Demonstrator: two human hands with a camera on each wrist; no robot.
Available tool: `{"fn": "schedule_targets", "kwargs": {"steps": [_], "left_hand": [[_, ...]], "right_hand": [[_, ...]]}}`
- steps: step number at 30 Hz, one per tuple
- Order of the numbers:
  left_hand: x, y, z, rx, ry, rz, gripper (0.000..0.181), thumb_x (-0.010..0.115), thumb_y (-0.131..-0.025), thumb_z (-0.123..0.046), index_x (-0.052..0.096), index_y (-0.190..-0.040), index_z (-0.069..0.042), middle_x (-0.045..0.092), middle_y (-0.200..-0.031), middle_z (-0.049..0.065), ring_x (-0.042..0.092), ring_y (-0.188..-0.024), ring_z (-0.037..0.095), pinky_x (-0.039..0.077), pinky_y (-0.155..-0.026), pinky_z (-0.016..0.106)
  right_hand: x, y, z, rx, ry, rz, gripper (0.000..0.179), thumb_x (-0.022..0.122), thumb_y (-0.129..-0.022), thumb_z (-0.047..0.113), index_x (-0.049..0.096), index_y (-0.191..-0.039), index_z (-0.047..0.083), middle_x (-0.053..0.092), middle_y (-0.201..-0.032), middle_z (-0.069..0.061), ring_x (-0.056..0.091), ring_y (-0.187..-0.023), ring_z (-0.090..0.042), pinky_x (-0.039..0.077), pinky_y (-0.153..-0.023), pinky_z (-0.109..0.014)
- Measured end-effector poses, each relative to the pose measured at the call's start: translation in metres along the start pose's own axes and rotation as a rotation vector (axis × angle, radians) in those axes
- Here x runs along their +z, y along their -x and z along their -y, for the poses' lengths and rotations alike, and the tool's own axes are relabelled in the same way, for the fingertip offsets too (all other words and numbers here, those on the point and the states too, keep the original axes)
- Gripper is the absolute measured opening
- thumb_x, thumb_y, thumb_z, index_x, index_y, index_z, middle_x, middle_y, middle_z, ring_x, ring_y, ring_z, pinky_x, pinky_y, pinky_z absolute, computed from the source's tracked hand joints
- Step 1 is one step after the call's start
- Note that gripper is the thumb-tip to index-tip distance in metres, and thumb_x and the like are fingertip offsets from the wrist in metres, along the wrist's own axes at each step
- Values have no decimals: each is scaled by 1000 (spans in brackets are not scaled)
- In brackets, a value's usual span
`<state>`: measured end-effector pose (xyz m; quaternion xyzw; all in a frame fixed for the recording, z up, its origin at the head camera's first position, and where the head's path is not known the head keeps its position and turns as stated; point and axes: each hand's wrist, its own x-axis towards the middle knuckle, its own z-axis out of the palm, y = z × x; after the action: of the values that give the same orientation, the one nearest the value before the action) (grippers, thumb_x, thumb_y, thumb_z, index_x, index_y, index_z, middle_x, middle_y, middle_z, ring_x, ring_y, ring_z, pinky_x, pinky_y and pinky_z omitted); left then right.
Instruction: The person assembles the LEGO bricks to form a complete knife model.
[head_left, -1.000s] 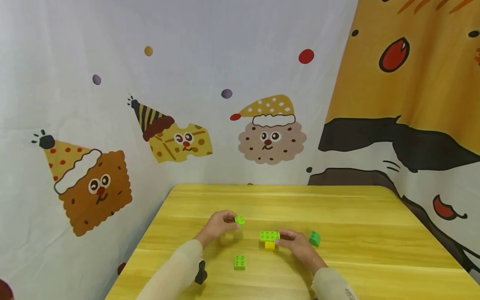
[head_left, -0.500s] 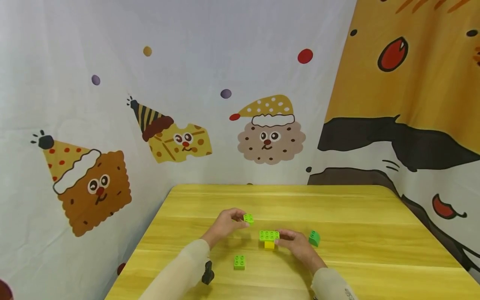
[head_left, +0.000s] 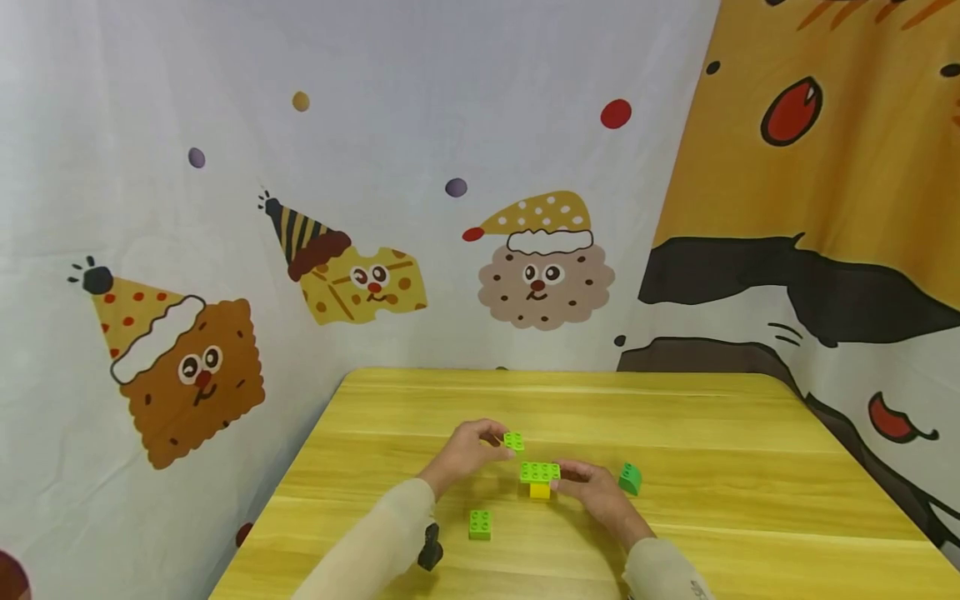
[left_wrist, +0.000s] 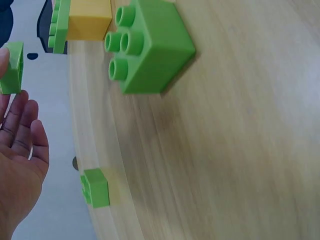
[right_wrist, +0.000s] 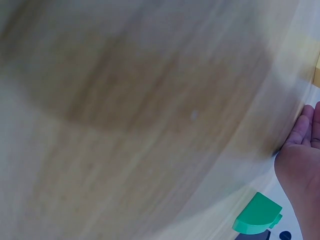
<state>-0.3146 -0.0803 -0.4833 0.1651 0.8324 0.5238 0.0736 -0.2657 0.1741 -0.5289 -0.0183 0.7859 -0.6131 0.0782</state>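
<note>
My left hand point(head_left: 467, 452) pinches a lime-green building block point(head_left: 513, 441) above the table, behind and slightly left of a small stack. That stack is a long lime-green block point(head_left: 539, 472) on top of a yellow block point(head_left: 539, 491). My right hand point(head_left: 598, 493) holds the stack's right end between thumb and fingers. A loose lime-green block point(head_left: 480, 525) lies nearer to me, studs up. In the left wrist view it looms large, and another small green block point(left_wrist: 96, 187) stands farther off. In the right wrist view, the stack is mostly out of frame.
A darker green curved block point(head_left: 630, 478) lies right of my right hand on the wooden table point(head_left: 720, 533). Behind the table hangs a cloth point(head_left: 420, 117) printed with cartoon figures.
My left hand has carried its lime-green block rightward, closer to the stack. The right hand and the stack have stayed in place.
</note>
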Motion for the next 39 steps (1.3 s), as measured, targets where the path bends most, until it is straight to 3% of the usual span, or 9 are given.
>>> {"fn": "schedule_targets", "kwargs": {"steps": [8,19,32,39], "left_hand": [[13,-5,-3,0,-33,12,30,81,-85,-30,71,-111,-19,64,-105,-2,57,-102,24,48,-84,43],[28,-5,-1,10,-46,30,29,81,-84,-34,72,-109,-22,64,-104,-4,56,-98,16,49,-79,37],[40,-4,1,-9,-50,43,34,82,-83,-33,71,-113,-20,63,-104,-3,56,-95,15,50,-79,38],[43,-5,2,-10,-50,60,25,82,-83,-33,73,-106,-25,63,-101,-7,56,-91,14,49,-74,34]], "right_hand": [[1,-1,1,12,19,-42,45,78,-87,25,68,-125,5,68,-119,-9,61,-110,-27,44,-97,-52],[2,-3,-2,0,13,-36,42,78,-88,26,69,-124,5,68,-118,-9,61,-111,-27,44,-98,-52],[2,-1,0,-3,11,-54,42,78,-87,23,69,-123,5,68,-119,-11,60,-111,-29,43,-98,-55],[1,-2,-1,-8,3,-25,44,79,-86,29,69,-124,7,67,-120,-10,59,-113,-29,44,-98,-54]]}}
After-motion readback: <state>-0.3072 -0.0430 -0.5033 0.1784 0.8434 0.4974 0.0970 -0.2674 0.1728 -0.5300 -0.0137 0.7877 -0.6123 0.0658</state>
